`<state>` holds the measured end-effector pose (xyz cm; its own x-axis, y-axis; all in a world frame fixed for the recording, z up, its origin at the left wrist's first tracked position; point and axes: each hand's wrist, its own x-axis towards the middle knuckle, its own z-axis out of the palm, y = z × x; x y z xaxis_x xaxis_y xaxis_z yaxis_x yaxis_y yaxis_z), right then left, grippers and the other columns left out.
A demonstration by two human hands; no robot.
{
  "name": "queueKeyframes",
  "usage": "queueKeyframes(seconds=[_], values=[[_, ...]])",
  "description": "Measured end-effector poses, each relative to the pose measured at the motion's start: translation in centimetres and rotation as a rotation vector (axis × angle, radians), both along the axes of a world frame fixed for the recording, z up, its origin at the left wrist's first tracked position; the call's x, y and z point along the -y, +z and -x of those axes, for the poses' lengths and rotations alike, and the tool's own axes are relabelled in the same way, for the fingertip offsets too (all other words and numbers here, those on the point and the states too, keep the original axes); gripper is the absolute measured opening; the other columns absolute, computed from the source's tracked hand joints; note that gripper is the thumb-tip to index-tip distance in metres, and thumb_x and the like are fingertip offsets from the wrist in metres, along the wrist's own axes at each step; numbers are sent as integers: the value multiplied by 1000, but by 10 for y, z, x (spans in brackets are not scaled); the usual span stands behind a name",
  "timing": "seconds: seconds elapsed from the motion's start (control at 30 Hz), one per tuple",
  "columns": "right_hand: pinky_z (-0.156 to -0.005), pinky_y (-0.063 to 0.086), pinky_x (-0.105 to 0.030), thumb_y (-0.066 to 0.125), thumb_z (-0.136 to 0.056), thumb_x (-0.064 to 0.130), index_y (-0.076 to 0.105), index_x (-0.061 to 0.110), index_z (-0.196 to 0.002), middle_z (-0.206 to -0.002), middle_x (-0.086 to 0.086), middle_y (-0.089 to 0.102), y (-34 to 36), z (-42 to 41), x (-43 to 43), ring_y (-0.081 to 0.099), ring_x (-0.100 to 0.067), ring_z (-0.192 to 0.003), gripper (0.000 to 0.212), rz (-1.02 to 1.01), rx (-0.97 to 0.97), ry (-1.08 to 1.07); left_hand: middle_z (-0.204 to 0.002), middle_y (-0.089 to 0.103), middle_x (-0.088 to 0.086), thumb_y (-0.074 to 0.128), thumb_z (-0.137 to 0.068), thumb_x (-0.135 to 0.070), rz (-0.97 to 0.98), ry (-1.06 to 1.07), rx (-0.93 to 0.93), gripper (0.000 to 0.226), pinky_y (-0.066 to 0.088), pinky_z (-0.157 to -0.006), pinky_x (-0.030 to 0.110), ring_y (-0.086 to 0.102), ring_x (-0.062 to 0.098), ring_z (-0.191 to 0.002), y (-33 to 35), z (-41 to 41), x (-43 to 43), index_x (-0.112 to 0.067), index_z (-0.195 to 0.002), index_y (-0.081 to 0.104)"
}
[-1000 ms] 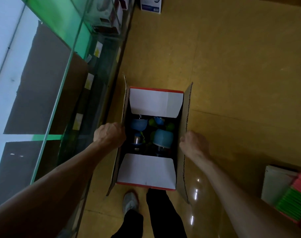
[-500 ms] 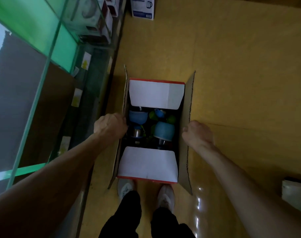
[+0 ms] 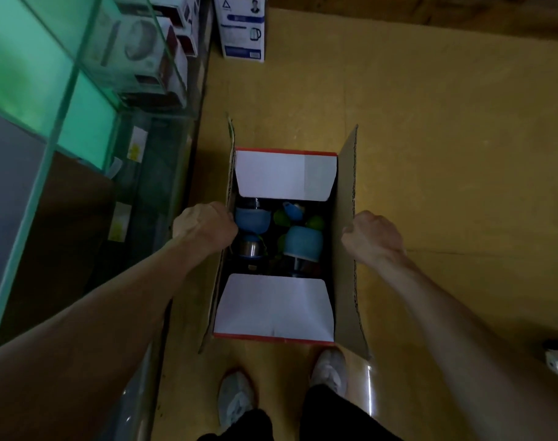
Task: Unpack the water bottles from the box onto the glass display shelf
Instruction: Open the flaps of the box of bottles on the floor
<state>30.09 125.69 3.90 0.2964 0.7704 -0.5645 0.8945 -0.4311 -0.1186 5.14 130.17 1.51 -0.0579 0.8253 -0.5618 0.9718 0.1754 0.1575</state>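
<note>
1 head-worn wide view, steeply downward over the box [image 3: 346,192]

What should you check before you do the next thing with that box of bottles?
1. Grip on the box: ok, the left hand and the right hand each grip one long side.
2. Bottles in sight: ok, blue-lidded water bottles show in the middle.
3. End flaps clear: not ok, both white flaps lie over the ends of the opening.
4. Free spot on the glass display shelf: cannot tell, too dim.
5. Shoes clear of the box: ok.
</note>
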Motion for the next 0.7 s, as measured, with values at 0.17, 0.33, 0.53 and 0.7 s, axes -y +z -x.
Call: queueKeyframes(seconds=[0.17, 0.33, 0.53, 0.7], values=[[-62, 38, -28, 47, -102, 17, 46, 11, -72, -74, -2, 51, -17, -4, -24, 48, -17, -64, 30, -51, 8, 7, -100, 62, 10, 43, -105, -34, -35, -3, -21, 31, 41, -72, 32, 52, 21, -84, -11, -6, -22, -11, -110, 65], [-65, 39, -28, 47, -102, 17, 50, 12, -84, -71, 2, 44, -29, -10, -44, 49, -20, -72, 18, -99, -3, 79, -112, 68, 13, 41, -105, -35, -42, 18, -34, 35, 43, -74, 32, 55, 23, -86, -23, -16, -36, -11, -108, 66], [-49, 27, -25, 48, -99, 16, 47, 14, -75, -74, 2, 48, -42, -22, -54, 45, -14, -65, 24, -131, 12, 135, -112, 68, 11, 40, -106, -35, -83, 11, -65, 36, 40, -73, 31, 54, 22, -86, -23, -28, -48, -11, -110, 66], [-48, 26, -26, 49, -97, 14, 40, 17, -68, -71, 3, 46, -44, -26, -50, 40, -10, -59, 31, -145, 48, 197, -116, 69, 8, 36, -107, -37, -131, -24, -109, 36, 38, -73, 29, 64, 26, -98, -34, -29, -41, -14, -102, 64]])
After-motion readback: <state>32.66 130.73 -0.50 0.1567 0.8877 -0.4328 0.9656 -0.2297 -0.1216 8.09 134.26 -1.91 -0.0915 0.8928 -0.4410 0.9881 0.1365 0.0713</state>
